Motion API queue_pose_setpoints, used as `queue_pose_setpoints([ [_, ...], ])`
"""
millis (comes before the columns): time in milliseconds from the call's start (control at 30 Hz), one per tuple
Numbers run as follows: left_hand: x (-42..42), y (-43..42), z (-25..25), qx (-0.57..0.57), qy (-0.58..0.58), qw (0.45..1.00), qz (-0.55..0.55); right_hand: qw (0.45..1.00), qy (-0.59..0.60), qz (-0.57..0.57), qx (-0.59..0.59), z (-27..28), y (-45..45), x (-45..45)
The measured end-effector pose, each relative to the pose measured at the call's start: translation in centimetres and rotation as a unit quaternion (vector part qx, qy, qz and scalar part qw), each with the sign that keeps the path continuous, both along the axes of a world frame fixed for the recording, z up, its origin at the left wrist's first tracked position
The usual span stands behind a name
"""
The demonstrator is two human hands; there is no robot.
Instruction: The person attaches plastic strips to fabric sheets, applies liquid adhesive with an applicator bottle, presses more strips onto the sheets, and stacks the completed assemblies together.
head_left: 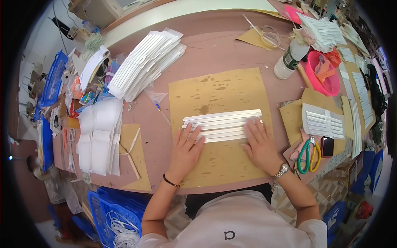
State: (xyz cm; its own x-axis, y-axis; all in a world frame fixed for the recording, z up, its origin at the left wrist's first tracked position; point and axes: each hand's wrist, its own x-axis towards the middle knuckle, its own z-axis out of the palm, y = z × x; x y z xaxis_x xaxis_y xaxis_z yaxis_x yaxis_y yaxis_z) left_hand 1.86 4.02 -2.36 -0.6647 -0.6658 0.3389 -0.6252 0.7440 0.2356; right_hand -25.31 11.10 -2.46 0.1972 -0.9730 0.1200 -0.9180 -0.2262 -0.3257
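Several white strips (223,126) lie side by side across a stained brown paper sheet (219,165) in front of me. My left hand (187,146) rests flat on their left ends, fingers stretched out and a little apart. On the right ends lies my right hand (259,142), its fingers also extended and slightly blurred. Neither hand is wrapped around anything. The strips sit close together, with narrow gaps showing between some of them.
Stacked white strips in clear film (144,62) lie at the back left, above folded white sheets (99,136). At right are scissors (309,155), a phone (327,147), a bottle (291,60) and a pink basket (322,74). A blue crate (118,206) stands below the table's left front edge.
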Motion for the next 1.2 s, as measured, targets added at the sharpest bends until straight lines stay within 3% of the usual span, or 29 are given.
queue_pose_setpoints([
  [333,-0.3,-0.4,0.1,0.032,-0.006,0.999,0.005,1.000,-0.016,-0.002,0.010,0.2,-0.1,0.4],
  [400,-0.2,-0.1,-0.2,0.102,0.107,0.988,0.043,1.000,-0.023,-0.009,0.013,0.1,-0.2,0.1],
  [433,-0.2,-0.2,-0.4,0.102,0.107,0.988,0.042,0.995,-0.087,-0.044,-0.025,-0.3,-0.5,-0.2],
  [500,0.0,-0.6,-0.6,0.269,0.268,0.917,0.119,0.984,-0.152,-0.077,-0.060,-0.9,-1.2,-0.5],
  [600,-0.2,-0.9,-0.5,0.272,0.274,0.914,0.123,0.970,-0.199,-0.130,-0.058,-1.1,-2.4,-0.3],
  [767,-0.7,-1.3,-0.1,0.280,0.295,0.905,0.122,0.992,-0.036,-0.122,-0.007,-1.0,-3.1,0.2],
  [933,-0.8,-1.5,-0.2,0.289,0.314,0.897,0.120,0.993,-0.024,-0.113,-0.013,-1.0,-3.0,0.4],
  [1033,-0.3,-1.6,-0.7,0.264,0.306,0.908,0.114,0.993,-0.012,-0.119,-0.017,-0.7,-2.9,0.2],
  [1100,0.2,-1.3,0.0,0.120,0.078,0.980,0.136,0.993,0.005,-0.119,-0.019,-0.5,-2.7,0.2],
  [1133,0.2,-0.9,0.0,0.118,0.080,0.980,0.136,0.993,0.018,-0.120,-0.012,-0.4,-2.6,0.2],
  [1200,-0.1,0.3,0.0,0.083,-0.033,0.982,0.166,0.993,0.031,-0.116,-0.009,-0.5,-2.5,0.1],
])
